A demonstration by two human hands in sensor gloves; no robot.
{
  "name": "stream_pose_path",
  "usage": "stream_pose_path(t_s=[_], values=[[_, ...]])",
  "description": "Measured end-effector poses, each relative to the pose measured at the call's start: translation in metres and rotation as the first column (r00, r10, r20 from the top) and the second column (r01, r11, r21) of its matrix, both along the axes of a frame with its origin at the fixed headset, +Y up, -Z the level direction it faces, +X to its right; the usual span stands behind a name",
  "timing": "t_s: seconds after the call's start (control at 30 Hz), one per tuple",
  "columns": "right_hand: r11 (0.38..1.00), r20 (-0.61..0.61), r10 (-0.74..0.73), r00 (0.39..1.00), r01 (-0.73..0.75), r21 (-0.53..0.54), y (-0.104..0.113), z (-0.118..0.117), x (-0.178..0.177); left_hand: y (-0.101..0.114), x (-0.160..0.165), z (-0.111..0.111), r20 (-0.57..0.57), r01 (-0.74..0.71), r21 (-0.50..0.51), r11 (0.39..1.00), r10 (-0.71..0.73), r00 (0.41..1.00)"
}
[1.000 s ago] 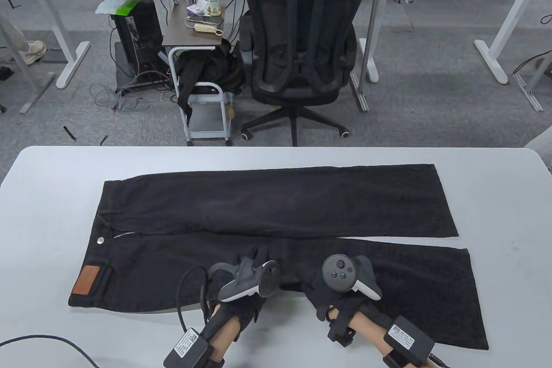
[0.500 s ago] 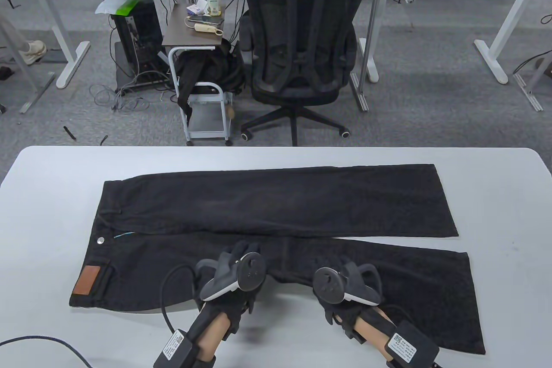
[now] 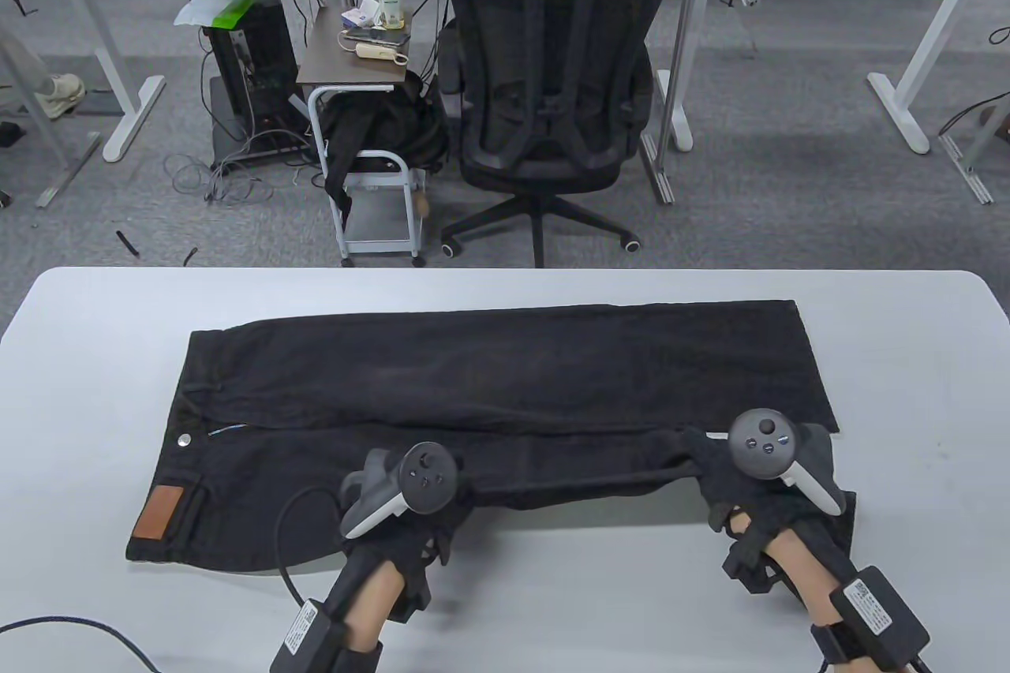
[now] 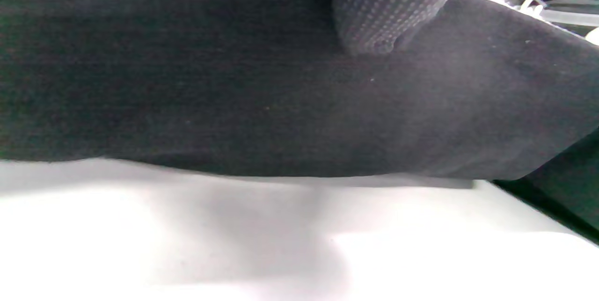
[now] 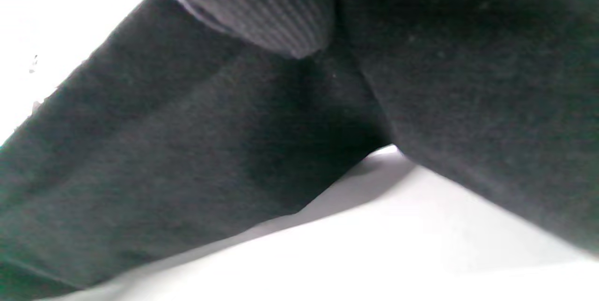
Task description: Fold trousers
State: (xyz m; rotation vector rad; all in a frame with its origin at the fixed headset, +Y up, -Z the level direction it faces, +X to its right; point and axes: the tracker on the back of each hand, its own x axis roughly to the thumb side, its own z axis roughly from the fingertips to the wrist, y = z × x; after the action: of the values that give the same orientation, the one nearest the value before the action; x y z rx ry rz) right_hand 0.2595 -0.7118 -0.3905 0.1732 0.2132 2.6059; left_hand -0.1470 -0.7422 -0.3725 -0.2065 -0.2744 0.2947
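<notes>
Black trousers (image 3: 505, 365) lie across the white table (image 3: 95, 389), with the waist and its brown patch (image 3: 158, 513) at the left. My left hand (image 3: 451, 498) grips the near leg's front edge around mid-thigh. Close to the hem, my right hand (image 3: 710, 468) grips the same edge. The cloth between them is raised off the table and stretched taut. The far leg lies flat. A gloved finger (image 4: 383, 11) presses on the dark cloth (image 4: 234, 81) in the left wrist view. Another gloved finger (image 5: 271, 11) lies against the lifted cloth (image 5: 164, 160) in the right wrist view.
A black cable (image 3: 79, 622) runs over the table's near left corner. Beyond the far edge stand an office chair (image 3: 544, 89) and a small cart (image 3: 355, 73) with clutter. White tabletop shows to the left and right of the trousers.
My right hand has slid right along the near leg toward the hem and away from me. Both hands have lifted the leg's front edge, exposing table beneath it.
</notes>
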Motion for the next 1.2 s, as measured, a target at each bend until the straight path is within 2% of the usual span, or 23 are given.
stream_pose_path(t_s=[0.07,0.17,0.27,0.4,0.53,0.6,0.7,0.83,0.9,1.0,1.03,1.07,1.1,1.17,1.2], values=[[0.995,-0.016,-0.092,0.996,0.091,-0.047,-0.004,-0.004,0.004,-0.007,-0.003,-0.003,-0.018,0.017,-0.103,0.995,-0.019,1.000],[0.981,-0.008,-0.187,0.982,0.186,-0.052,-0.004,-0.009,0.007,-0.016,-0.011,-0.008,-0.063,0.039,-0.198,0.980,-0.052,0.997],[0.970,-0.013,-0.237,0.971,0.237,-0.047,0.002,-0.014,0.010,-0.024,-0.026,-0.016,-0.141,0.136,-0.390,0.911,-0.206,0.968],[0.963,-0.040,-0.270,0.962,0.268,-0.043,0.015,-0.017,0.012,-0.021,-0.055,-0.024,-0.229,0.169,-0.461,0.871,-0.301,0.926],[0.955,-0.056,-0.295,0.954,0.295,-0.016,0.026,-0.022,0.014,-0.019,-0.091,-0.027,-0.297,0.208,-0.539,0.816,-0.416,0.859],[0.951,-0.058,-0.309,0.949,0.308,-0.022,0.029,-0.026,0.016,-0.021,-0.108,-0.027,-0.312,0.241,-0.577,0.780,-0.484,0.817],[0.940,-0.058,-0.340,0.939,0.339,-0.026,0.029,-0.031,0.019,-0.027,-0.134,-0.025,-0.318,0.313,-0.643,0.699,-0.615,0.722],[0.919,-0.056,-0.395,0.917,0.393,-0.042,0.030,-0.039,0.023,-0.036,-0.159,-0.025,-0.314,0.293,-0.694,0.658,-0.642,0.699],[0.913,-0.059,-0.406,0.912,0.403,-0.057,0.033,-0.042,0.025,-0.028,-0.168,-0.027,-0.339,0.287,-0.674,0.681,-0.630,0.699],[0.924,-0.057,-0.381,0.923,0.379,-0.043,0.043,-0.046,0.030,0.008,-0.184,-0.032,-0.427,0.291,-0.531,0.795,-0.549,0.718],[0.934,-0.049,-0.357,0.933,0.356,-0.022,0.047,-0.048,0.033,0.028,-0.190,-0.033,-0.480,0.293,-0.433,0.853,-0.493,0.726],[0.941,-0.033,-0.338,0.941,0.338,-0.006,0.050,-0.049,0.036,0.043,-0.194,-0.033,-0.508,0.297,-0.358,0.885,-0.452,0.733],[0.958,-0.006,-0.286,0.958,0.286,0.002,0.051,-0.052,0.039,0.068,-0.198,-0.032,-0.547,0.295,-0.236,0.926,-0.378,0.747],[0.990,0.081,-0.084,0.993,0.093,-0.104,0.045,-0.058,0.044,0.099,-0.199,-0.030,-0.578,0.279,-0.070,0.958,-0.266,0.772],[0.989,0.123,0.040,0.992,-0.022,-0.146,0.038,-0.062,0.048,0.116,-0.198,-0.029,-0.578,0.294,0.025,0.956,-0.226,0.784]])
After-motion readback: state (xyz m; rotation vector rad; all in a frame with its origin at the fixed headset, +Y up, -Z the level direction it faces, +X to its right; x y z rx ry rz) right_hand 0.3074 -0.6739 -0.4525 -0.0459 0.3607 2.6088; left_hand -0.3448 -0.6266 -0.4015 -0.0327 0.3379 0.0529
